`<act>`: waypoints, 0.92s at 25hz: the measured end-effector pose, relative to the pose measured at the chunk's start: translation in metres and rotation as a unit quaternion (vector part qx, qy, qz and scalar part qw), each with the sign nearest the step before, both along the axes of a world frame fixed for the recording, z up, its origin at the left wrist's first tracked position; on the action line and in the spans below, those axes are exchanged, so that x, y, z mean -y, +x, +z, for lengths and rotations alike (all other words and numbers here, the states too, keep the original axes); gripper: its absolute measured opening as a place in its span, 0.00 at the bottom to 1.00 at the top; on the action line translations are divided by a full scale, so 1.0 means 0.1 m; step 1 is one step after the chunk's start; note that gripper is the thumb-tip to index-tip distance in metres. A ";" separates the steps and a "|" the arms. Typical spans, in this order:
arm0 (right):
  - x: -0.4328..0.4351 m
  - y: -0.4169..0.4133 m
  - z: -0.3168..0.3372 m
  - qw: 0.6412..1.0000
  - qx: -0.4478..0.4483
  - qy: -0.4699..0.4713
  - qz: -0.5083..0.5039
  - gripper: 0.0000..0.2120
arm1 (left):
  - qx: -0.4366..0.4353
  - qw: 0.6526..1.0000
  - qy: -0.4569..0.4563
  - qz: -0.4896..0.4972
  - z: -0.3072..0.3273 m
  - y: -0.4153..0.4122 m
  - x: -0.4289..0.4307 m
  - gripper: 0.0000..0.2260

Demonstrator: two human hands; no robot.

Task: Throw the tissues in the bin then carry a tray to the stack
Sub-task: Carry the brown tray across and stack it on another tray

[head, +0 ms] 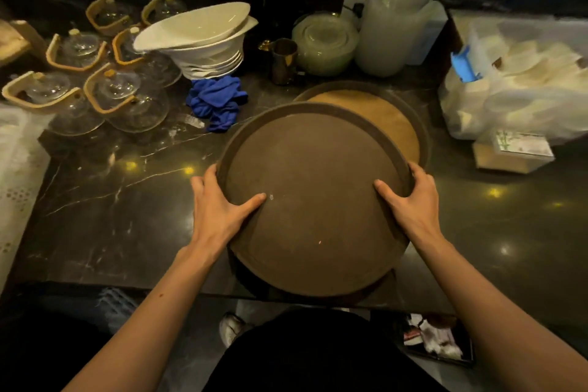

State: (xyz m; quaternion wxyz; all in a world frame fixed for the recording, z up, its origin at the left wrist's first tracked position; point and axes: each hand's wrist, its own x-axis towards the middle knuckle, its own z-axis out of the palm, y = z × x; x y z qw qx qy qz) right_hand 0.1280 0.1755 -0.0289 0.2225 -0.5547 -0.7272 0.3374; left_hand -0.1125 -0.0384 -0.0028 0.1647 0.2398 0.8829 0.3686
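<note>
Tissue step seemingly done, carry underway: left hand (219, 207) and right hand (410, 200), fingers clamped on round brown plastic tray (315, 194), hovering over dark marble desk (111, 200), just short of tray stack (381, 111).

No legible text, brand or number anywhere. Faint green printing on the small pale cardboard box (517, 153) at the right of the dark marble counter (105, 200) (too blurred to read).
</note>
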 end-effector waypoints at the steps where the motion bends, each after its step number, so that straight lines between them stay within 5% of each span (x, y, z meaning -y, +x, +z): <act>1: -0.13 0.09 0.00 1.000 -0.001 -0.004 -0.004 0.39 | 0.004 1.000 -0.004 0.000 0.01 0.09 -0.14 0.50; 23: -1.42 -0.07 -0.31 0.994 0.053 -0.020 -0.097 0.36 | 0.050 0.999 0.001 -0.014 -0.42 -0.25 -1.92 0.39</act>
